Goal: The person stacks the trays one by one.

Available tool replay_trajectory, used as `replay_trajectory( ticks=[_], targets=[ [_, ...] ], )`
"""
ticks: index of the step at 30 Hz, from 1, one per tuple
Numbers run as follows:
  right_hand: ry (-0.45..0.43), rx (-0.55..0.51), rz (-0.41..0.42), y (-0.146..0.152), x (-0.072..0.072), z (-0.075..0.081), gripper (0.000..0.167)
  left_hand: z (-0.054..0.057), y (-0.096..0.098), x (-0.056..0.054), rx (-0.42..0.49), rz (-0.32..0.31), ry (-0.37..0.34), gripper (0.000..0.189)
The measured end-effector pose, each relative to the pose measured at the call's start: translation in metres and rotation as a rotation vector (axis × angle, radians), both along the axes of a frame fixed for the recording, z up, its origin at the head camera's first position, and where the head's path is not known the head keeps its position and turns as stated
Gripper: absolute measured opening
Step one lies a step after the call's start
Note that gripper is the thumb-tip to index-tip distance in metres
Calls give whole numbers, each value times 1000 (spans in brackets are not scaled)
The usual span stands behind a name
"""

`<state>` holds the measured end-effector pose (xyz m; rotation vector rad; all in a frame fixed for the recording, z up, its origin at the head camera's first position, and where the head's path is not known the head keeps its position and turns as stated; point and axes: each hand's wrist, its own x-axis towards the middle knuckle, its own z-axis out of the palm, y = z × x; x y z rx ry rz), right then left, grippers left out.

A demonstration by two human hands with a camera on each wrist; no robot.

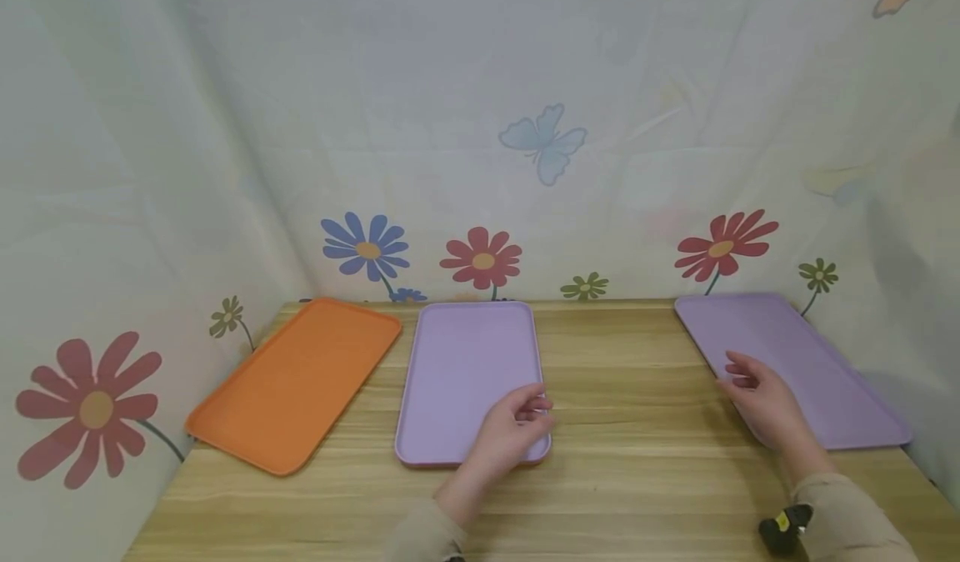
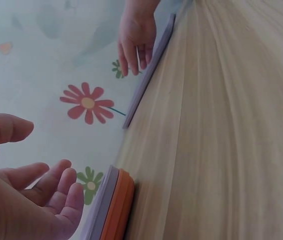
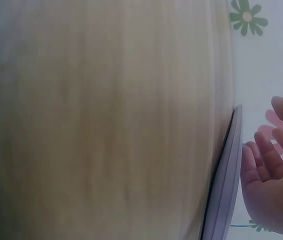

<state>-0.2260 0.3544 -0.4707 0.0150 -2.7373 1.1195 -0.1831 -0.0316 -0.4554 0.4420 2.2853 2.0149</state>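
My left hand (image 1: 506,433), fingers loosely bent and holding nothing, hovers over the near right corner of a lilac rectangular tray (image 1: 465,362) in the middle of the table. In the left wrist view, an orange tray (image 2: 120,200) shows directly beneath that lilac one. Over the left edge of another lilac tray (image 1: 810,370), at the right, is my right hand (image 1: 765,399). Its fingers are relaxed, with nothing between them. The right wrist view shows this right-hand tray (image 3: 226,185) nearly edge-on beside the fingers.
A separate orange tray (image 1: 300,378) lies slantwise at the table's left side. Wood-grain tabletop (image 1: 615,395) separates the middle and right trays. A pale curtain (image 1: 420,112) printed with flowers and butterflies stands behind and at both sides. A black object (image 1: 783,529) is by the right sleeve.
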Motion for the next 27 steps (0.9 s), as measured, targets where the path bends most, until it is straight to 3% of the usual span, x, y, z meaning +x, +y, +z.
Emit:
replay_trajectory(
  ticks=[5, 11, 27],
  targets=[
    [-11, 21, 37, 6, -3, -2, 57, -1, 4, 0, -9, -4, 21, 51],
    [-87, 32, 85, 13, -7, -6, 63, -4, 9, 1, 7, -9, 19, 52],
    [-85, 78, 164, 21, -5, -4, 48, -4, 26, 0, -27, -27, 3, 48]
  ],
)
